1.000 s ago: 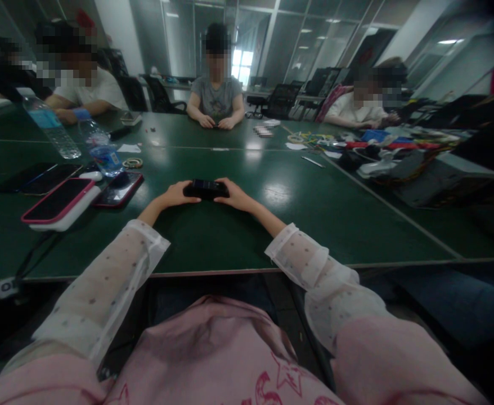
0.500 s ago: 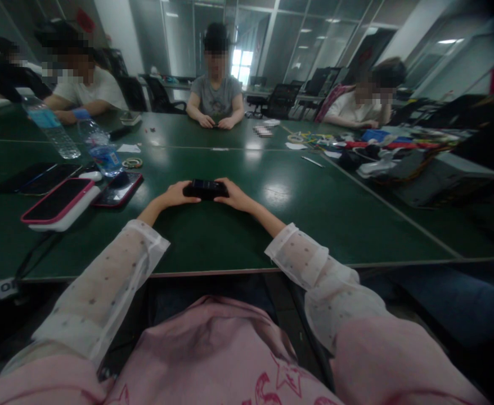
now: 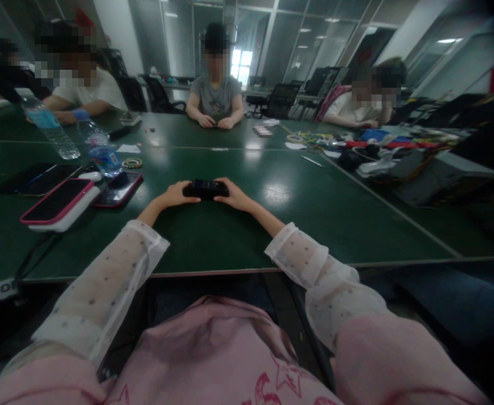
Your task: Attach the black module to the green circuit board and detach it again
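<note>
A small black box-shaped device [image 3: 206, 190] rests at the middle of the green table, held by its two ends. My left hand [image 3: 176, 194] grips its left end, thumb along the near side. On the right end my right hand [image 3: 232, 194] is closed in the same way. A small dark panel shows on the device's top; I cannot tell exactly what kind of device it is. Fingers behind it are partly hidden.
Left of my hands lie a red-edged phone [image 3: 118, 189], a pink-framed phone [image 3: 57, 201] on a white block, and two plastic bottles [image 3: 106, 160]. A pen [image 3: 313, 162], tangled cables and a grey metal case [image 3: 436, 177] are to the right. Several people sit around the table [image 3: 213, 242].
</note>
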A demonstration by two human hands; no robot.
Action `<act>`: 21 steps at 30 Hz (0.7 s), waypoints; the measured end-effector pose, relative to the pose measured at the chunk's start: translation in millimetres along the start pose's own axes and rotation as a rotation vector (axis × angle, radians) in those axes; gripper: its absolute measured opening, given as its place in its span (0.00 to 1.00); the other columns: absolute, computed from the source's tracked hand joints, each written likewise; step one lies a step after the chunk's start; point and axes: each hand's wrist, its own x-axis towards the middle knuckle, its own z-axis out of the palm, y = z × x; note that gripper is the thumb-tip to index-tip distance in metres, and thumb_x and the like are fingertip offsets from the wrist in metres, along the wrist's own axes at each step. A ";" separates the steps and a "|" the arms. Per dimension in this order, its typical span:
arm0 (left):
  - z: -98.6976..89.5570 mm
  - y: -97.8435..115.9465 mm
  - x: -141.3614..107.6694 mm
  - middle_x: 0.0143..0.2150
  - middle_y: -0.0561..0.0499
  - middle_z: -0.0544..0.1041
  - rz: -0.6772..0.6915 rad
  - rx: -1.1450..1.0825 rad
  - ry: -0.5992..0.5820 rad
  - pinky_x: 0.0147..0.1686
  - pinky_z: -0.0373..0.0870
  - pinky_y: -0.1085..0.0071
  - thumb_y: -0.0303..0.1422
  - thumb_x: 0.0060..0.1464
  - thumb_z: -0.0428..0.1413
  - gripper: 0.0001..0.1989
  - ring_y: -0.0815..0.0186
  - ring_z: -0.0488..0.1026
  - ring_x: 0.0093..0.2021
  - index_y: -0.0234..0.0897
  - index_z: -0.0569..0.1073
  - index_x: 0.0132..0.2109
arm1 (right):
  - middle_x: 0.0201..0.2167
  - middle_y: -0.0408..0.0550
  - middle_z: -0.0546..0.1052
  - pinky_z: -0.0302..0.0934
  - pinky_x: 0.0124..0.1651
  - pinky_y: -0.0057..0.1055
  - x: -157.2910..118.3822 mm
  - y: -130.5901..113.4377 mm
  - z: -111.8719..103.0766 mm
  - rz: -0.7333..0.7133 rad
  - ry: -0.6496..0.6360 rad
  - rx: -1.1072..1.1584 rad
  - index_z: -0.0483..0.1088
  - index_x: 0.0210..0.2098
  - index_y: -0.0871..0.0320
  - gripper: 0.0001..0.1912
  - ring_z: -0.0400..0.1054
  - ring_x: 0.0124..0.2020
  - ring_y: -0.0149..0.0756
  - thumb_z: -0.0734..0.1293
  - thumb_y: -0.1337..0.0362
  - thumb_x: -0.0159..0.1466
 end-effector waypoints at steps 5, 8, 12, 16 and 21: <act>0.3 1.9 -0.7 0.58 0.39 0.74 -0.039 0.019 0.012 0.58 0.65 0.53 0.56 0.45 0.62 0.42 0.46 0.70 0.58 0.35 0.69 0.61 | 0.56 0.56 0.70 0.59 0.61 0.53 1.4 2.2 0.3 0.013 0.005 0.024 0.62 0.58 0.56 0.33 0.66 0.58 0.51 0.73 0.56 0.57; -0.7 4.4 -2.6 0.59 0.39 0.74 -0.048 0.004 0.010 0.58 0.65 0.53 0.56 0.46 0.62 0.41 0.47 0.71 0.58 0.36 0.69 0.61 | 0.55 0.56 0.71 0.60 0.61 0.52 1.4 2.2 -0.3 0.018 0.016 0.050 0.63 0.58 0.56 0.34 0.66 0.57 0.51 0.74 0.53 0.56; -1.5 4.8 -3.6 0.58 0.40 0.74 -0.043 -0.005 0.012 0.58 0.65 0.53 0.57 0.45 0.62 0.41 0.47 0.71 0.58 0.37 0.69 0.61 | 0.55 0.55 0.71 0.61 0.60 0.53 1.2 2.9 0.4 0.021 0.034 0.049 0.63 0.57 0.55 0.31 0.67 0.57 0.51 0.73 0.53 0.57; -2.0 4.8 -3.6 0.59 0.40 0.74 -0.040 0.017 0.007 0.59 0.65 0.52 0.57 0.45 0.62 0.42 0.46 0.70 0.59 0.37 0.68 0.61 | 0.54 0.55 0.71 0.62 0.60 0.52 1.7 5.3 2.4 0.026 0.053 0.064 0.64 0.56 0.56 0.31 0.67 0.56 0.50 0.73 0.53 0.57; -3.1 7.7 -4.5 0.61 0.38 0.72 -0.064 0.026 0.007 0.59 0.64 0.52 0.57 0.45 0.62 0.44 0.45 0.70 0.59 0.36 0.67 0.63 | 0.53 0.54 0.72 0.61 0.61 0.52 2.5 6.1 2.4 0.040 0.074 0.066 0.63 0.56 0.55 0.31 0.68 0.56 0.50 0.72 0.52 0.57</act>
